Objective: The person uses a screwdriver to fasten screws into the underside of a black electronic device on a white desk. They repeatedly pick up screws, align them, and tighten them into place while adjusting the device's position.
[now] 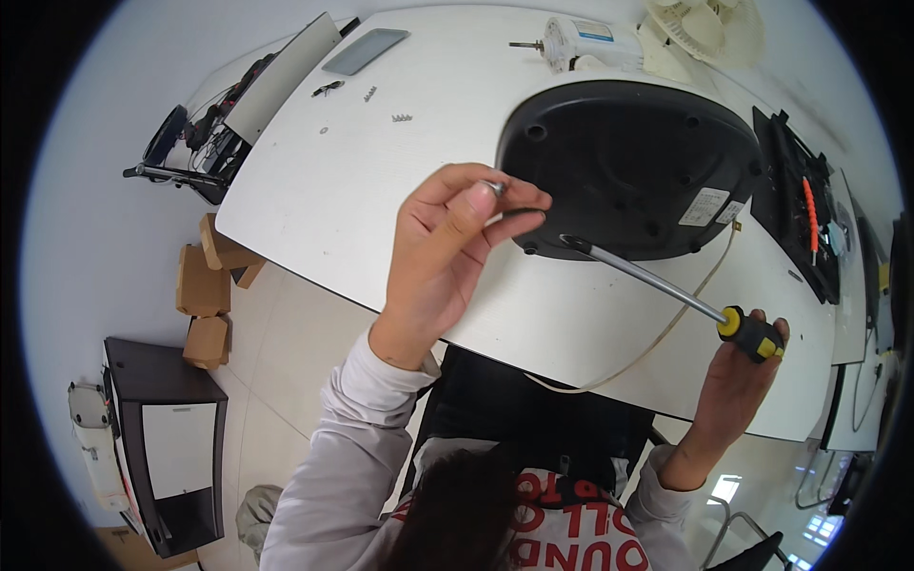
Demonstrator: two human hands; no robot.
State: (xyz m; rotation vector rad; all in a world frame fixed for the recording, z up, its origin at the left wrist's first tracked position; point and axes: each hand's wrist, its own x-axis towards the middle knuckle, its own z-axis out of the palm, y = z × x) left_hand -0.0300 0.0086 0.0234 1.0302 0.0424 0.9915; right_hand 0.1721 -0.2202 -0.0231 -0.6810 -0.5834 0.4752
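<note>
My left hand (pixel 433 252) is raised beside the near left edge of a black plastic base (pixel 609 157). Thumb and fingertips pinch a small shiny metal screw (pixel 494 188), partly hidden by them. The base shows its underside, with round feet, holes and two pale labels. My right hand (pixel 738 381) grips the black and yellow handle of a screwdriver (pixel 657 279). Its shaft points left and away from me, the tip at the near edge of the base; whether it touches is unclear.
A pale cord (pixel 657 357) curves over the white table (pixel 333 209) from the base. Several small screws (pixel 402 118), a washer (pixel 324 130) and a grey tray (pixel 367 50) lie far left. A white motor (pixel 590 45) lies behind the base, black parts (pixel 795 181) at right.
</note>
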